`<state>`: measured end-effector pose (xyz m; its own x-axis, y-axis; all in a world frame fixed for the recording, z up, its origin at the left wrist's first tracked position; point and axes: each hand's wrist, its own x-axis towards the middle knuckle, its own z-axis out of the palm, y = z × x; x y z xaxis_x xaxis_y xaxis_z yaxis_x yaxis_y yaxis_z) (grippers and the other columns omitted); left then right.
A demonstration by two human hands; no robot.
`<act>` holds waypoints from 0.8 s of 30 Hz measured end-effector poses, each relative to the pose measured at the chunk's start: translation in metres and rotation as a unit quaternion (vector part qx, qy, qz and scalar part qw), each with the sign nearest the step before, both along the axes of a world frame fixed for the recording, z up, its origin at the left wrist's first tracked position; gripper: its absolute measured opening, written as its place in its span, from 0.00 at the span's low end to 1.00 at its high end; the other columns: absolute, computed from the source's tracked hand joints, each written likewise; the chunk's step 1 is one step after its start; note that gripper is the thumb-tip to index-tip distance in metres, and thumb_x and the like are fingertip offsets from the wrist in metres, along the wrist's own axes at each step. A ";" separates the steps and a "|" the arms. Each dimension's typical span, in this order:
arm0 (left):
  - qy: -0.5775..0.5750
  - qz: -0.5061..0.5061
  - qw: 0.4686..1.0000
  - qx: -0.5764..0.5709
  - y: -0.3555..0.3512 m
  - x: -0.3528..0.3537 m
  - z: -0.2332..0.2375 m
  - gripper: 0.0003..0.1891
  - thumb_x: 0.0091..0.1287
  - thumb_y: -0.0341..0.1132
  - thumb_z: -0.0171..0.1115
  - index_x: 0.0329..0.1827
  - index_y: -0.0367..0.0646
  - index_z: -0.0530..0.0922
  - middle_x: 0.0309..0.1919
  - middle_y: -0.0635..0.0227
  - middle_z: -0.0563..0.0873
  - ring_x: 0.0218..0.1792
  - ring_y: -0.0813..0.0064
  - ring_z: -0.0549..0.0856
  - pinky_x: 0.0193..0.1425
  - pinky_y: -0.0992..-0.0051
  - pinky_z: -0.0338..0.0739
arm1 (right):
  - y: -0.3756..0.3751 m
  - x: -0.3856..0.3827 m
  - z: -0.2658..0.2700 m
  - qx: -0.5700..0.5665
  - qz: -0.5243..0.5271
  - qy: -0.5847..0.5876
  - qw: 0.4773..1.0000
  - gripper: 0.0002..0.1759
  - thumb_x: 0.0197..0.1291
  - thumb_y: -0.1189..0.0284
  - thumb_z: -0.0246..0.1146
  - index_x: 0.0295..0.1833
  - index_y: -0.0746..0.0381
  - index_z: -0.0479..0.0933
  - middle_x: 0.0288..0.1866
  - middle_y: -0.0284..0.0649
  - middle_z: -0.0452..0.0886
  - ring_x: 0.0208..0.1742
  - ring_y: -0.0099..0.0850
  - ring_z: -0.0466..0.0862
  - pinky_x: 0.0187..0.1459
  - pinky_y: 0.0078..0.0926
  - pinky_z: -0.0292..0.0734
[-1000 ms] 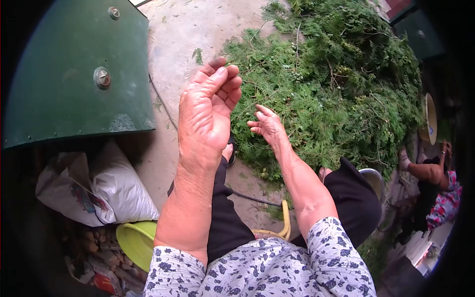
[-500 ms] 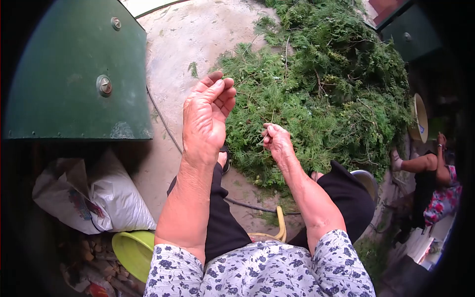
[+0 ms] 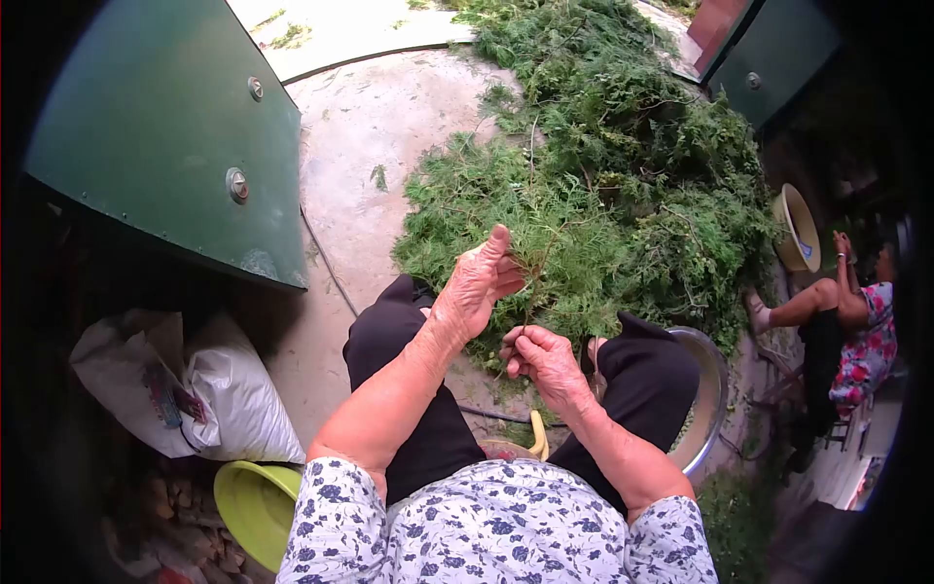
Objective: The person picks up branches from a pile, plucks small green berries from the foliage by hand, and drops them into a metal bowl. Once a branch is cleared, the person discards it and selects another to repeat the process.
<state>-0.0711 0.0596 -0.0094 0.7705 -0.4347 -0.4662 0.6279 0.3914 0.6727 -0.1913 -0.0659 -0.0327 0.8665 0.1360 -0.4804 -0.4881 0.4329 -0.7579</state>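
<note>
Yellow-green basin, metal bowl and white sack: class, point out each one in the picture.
Yellow-green basin (image 3: pixel 255 508): head view, inner wall.
Metal bowl (image 3: pixel 717 404): head view, rim.
White sack (image 3: pixel 238 409): head view, bulging side.

The wearer has on a short-sleeved white top (image 3: pixel 506 526) printed all over with small dark blue-grey flowers and leaves, its sleeves loose and ending above the elbows. Below it are plain, wide black trousers (image 3: pixel 628 409). The forearms are bare, without gloves.
</note>
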 end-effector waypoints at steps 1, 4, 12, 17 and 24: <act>0.006 0.008 0.998 -0.062 0.003 -0.008 0.011 0.19 0.64 0.48 0.58 0.45 0.41 0.74 0.42 0.62 0.83 0.43 0.68 0.82 0.52 0.66 0.73 | 0.002 -0.008 0.002 -0.008 0.017 0.005 1.000 0.10 0.65 0.71 0.53 0.43 0.65 0.76 0.30 0.36 0.80 0.24 0.18 0.77 0.28 0.14 0.73; -0.011 0.018 0.994 -0.105 0.008 -0.031 0.025 0.15 0.63 0.39 0.60 0.46 0.38 0.73 0.41 0.58 0.83 0.42 0.66 0.83 0.51 0.65 0.76 | 0.000 -0.026 0.002 -0.083 0.127 -0.012 0.988 0.10 0.64 0.72 0.53 0.42 0.66 0.77 0.28 0.33 0.79 0.24 0.16 0.74 0.28 0.13 0.71; -0.042 0.104 0.993 -0.044 0.033 -0.025 -0.005 0.14 0.57 0.21 0.60 0.47 0.36 0.72 0.34 0.59 0.83 0.34 0.69 0.84 0.40 0.69 0.83 | -0.021 -0.054 -0.010 -0.187 0.114 -0.054 0.974 0.10 0.63 0.72 0.54 0.39 0.67 0.77 0.26 0.33 0.76 0.24 0.17 0.73 0.27 0.15 0.69; -0.063 0.245 0.966 0.047 0.074 0.019 0.005 0.10 0.62 0.26 0.57 0.46 0.41 0.73 0.35 0.67 0.83 0.37 0.75 0.83 0.41 0.76 0.77 | -0.054 -0.038 -0.016 -0.508 0.217 -0.173 0.816 0.09 0.58 0.72 0.56 0.37 0.65 0.79 0.23 0.39 0.77 0.23 0.22 0.77 0.27 0.20 0.73; 0.017 0.338 0.941 -0.007 0.114 0.038 -0.017 0.09 0.63 0.28 0.57 0.46 0.42 0.73 0.32 0.69 0.83 0.30 0.79 0.83 0.35 0.79 0.78 | -0.047 0.019 -0.032 -0.509 0.614 0.088 0.596 0.14 0.45 0.67 0.56 0.36 0.59 0.81 0.34 0.44 0.83 0.38 0.42 0.82 0.41 0.38 0.77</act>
